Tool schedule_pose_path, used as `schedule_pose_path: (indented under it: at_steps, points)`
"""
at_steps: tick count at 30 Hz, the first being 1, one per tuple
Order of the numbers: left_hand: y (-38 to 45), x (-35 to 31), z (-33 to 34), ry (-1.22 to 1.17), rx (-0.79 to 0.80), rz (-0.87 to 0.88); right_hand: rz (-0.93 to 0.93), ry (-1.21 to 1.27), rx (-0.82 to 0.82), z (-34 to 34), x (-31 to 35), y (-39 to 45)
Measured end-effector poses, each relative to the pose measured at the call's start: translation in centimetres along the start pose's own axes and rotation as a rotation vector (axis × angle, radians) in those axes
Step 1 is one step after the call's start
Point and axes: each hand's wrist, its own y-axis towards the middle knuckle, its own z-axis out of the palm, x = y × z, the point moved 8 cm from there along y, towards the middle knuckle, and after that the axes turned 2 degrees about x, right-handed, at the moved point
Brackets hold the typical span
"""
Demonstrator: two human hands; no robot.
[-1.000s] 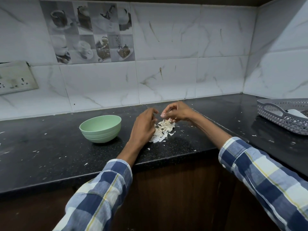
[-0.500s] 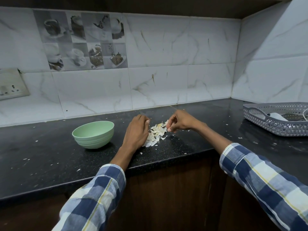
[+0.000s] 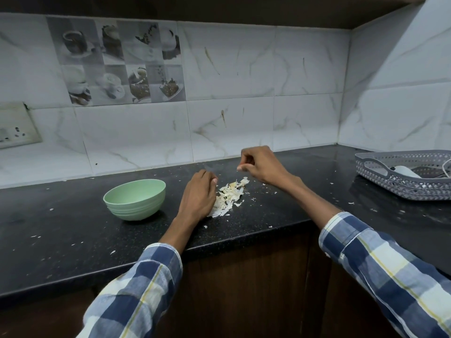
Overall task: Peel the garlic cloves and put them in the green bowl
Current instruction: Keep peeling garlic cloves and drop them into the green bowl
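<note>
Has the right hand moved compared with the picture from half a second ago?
Yes. The right hand has lifted up and away from the pile of garlic peels, which it was touching before; now it hangs above the pile's far end.

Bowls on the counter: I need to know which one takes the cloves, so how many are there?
1. The green bowl stands on the black counter, just left of the left hand. The grey basket at far right is no bowl.

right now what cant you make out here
Head view only:
- Inside the green bowl: its near wall hides the bottom.
- What the left hand holds: curled fingers cover it.
- Between the right hand fingertips: too small to tell.
- The grey basket: cut off by the right edge.
</note>
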Motion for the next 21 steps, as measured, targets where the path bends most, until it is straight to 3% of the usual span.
schedule_pose_path:
  at_steps: [2, 5, 9, 12, 17, 18, 21]
  points:
    - [-0.1, 0.1, 0.0, -0.003, -0.009, -0.004, 0.019, 0.031, -0.014, 0.7, -0.5, -0.7]
    - [0.1, 0.1, -0.1, -0.011, -0.013, -0.006, 0.163, -0.068, 0.246, 5.5, -3.8, -3.4]
    - [0.0, 0.5, -0.1, -0.035, -0.005, -0.016, 0.106, -0.116, 0.330, 5.4, -3.4, -2.7]
    - [0.0, 0.8, 0.0, -0.049, -0.016, -0.024, 0.069, -0.130, 0.196, 3.9, -2.2, -1.8]
    - [0.2, 0.9, 0.0, -0.044, -0.040, -0.030, -0.101, -0.201, -0.197, -1.5, 2.0, -0.8]
    - [0.1, 0.8, -0.1, -0.040, -0.042, -0.025, -0.081, -0.214, -0.172, -0.9, 1.5, -1.1]
    - [0.3, 0.4, -0.1, -0.021, -0.029, -0.011, 0.111, -0.346, 0.188, 4.9, -1.6, -3.4]
